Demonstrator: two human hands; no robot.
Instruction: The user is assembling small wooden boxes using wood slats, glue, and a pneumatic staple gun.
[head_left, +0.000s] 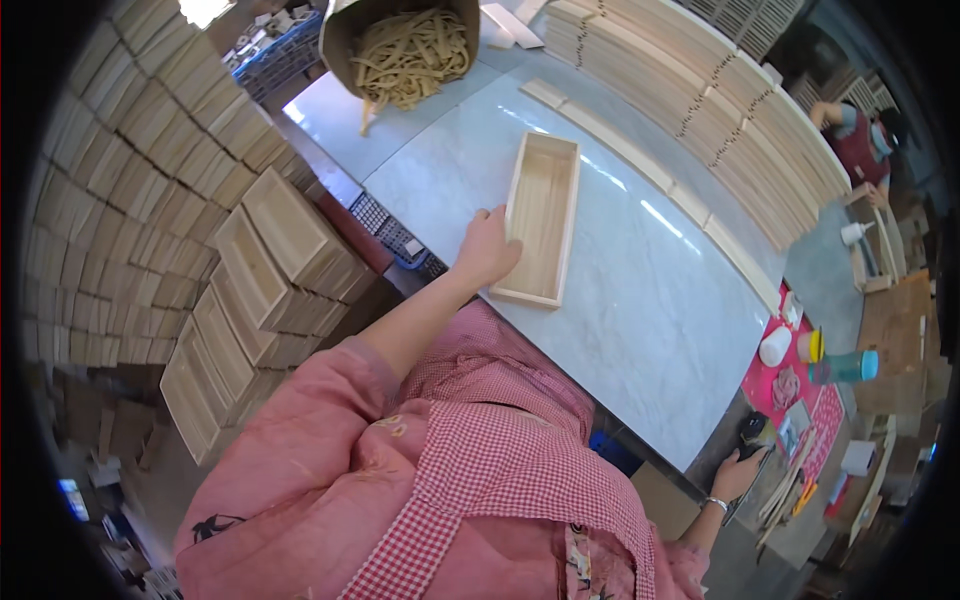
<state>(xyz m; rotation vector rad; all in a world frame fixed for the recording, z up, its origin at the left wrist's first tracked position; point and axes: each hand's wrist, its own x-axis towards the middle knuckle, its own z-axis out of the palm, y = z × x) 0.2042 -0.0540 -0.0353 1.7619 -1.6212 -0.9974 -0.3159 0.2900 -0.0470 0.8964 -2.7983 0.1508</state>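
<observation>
A shallow open wooden box lies on the pale marbled tabletop, its long sides pointing away from me. My left hand grips its left wall, with the thumb over the rim and the fingers along the outside. The inside of the box shows a bare wooden bottom. Far to the right, beside the table's near right corner, my right hand is closed around a dark hand tool with a round black end. Its exact kind is too small to make out.
Pale wooden strips line the table's far side, before tall stacks of boards. A bin of wood strips lies at the far left. Finished boxes are piled left. Jars stand right; another person works beyond.
</observation>
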